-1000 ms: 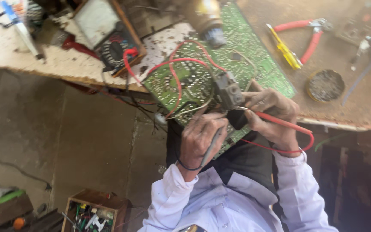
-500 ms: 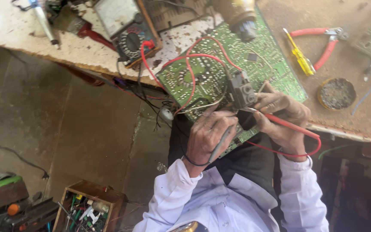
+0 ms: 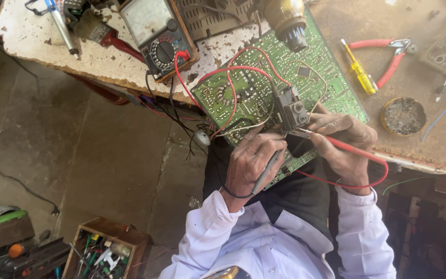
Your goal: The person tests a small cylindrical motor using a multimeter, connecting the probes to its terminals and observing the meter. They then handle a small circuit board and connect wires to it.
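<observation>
Inspector: State of the hands?

Assessor: The left hand (image 3: pixel 251 164) was clenched on a grey probe (image 3: pixel 269 168), its tip at the black component (image 3: pixel 293 109) on the green circuit board (image 3: pixel 264 88). The right hand (image 3: pixel 348 142) was grasping the red probe (image 3: pixel 336 142) at that same part.

Inspector: Any change from the earlier frames?

Assessor: Little. Both grips were unchanged; the board overhung the worktop (image 3: pixel 414 67) edge as before. Only the view had shifted, showing more of the analogue meter (image 3: pixel 156 36).

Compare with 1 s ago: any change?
Only the view shifted; the meter now shows fully. Left hand still holds the grey probe, right hand the red probe, both tips at the black part on the green circuit board. Pliers unmoved.
</observation>
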Demonstrator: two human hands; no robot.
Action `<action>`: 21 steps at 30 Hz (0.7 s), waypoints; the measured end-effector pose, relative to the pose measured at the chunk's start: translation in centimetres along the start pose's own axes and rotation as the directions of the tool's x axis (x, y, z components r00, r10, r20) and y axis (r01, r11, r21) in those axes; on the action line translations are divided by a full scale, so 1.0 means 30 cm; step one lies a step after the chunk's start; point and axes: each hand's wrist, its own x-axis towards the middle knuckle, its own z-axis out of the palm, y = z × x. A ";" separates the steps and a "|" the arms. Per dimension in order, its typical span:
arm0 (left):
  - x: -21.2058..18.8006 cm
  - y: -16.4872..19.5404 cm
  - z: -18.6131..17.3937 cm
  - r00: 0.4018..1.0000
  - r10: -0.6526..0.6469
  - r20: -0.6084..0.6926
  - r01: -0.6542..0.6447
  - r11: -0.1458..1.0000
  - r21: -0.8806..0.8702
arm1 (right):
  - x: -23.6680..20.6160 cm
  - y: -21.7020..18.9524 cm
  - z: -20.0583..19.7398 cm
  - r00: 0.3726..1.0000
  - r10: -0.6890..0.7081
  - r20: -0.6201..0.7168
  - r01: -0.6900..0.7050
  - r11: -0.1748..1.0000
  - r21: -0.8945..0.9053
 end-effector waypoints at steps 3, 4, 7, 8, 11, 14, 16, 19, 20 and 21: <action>0.003 0.004 -0.003 1.000 -0.006 0.006 0.006 1.000 0.004 | -0.004 -0.020 -0.004 0.999 -0.025 -0.038 0.024 0.999 -0.026; 0.006 0.005 -0.004 1.000 -0.007 0.010 0.007 1.000 0.004 | -0.007 -0.026 -0.004 0.998 -0.044 -0.052 0.042 0.998 -0.041; 0.013 0.007 -0.008 1.000 -0.003 0.024 0.003 1.000 0.006 | -0.013 -0.031 0.007 0.993 -0.061 -0.098 0.058 0.998 -0.028; 0.015 0.007 -0.009 1.000 -0.001 0.028 0.001 1.000 0.007 | -0.016 -0.029 0.009 0.991 -0.091 -0.101 0.095 0.995 0.032; 0.018 0.007 -0.012 1.000 0.000 0.025 0.000 1.000 -0.002 | -0.038 -0.015 0.010 0.982 -0.116 -0.149 0.140 0.976 0.166; 0.016 0.006 -0.015 1.000 0.003 0.030 -0.002 1.000 -0.017 | -0.090 -0.004 0.009 0.971 -0.054 -0.232 0.089 0.985 0.145; 0.014 0.008 -0.017 1.000 0.004 0.027 -0.003 1.000 -0.028 | -0.132 -0.001 0.011 0.965 -0.089 -0.247 0.101 0.994 0.038; 0.013 0.011 -0.029 1.000 0.018 0.023 -0.018 1.000 -0.020 | -0.194 -0.009 0.020 0.938 0.048 -0.342 -0.050 0.999 0.003; 0.011 0.014 -0.035 0.999 0.024 0.023 -0.023 1.000 -0.017 | -0.215 -0.019 0.018 0.954 -0.020 -0.299 -0.043 0.979 -0.200; 0.004 0.018 -0.046 0.999 0.030 0.026 -0.029 0.999 -0.014 | -0.240 -0.037 0.014 0.967 -0.077 -0.241 -0.026 0.919 -0.395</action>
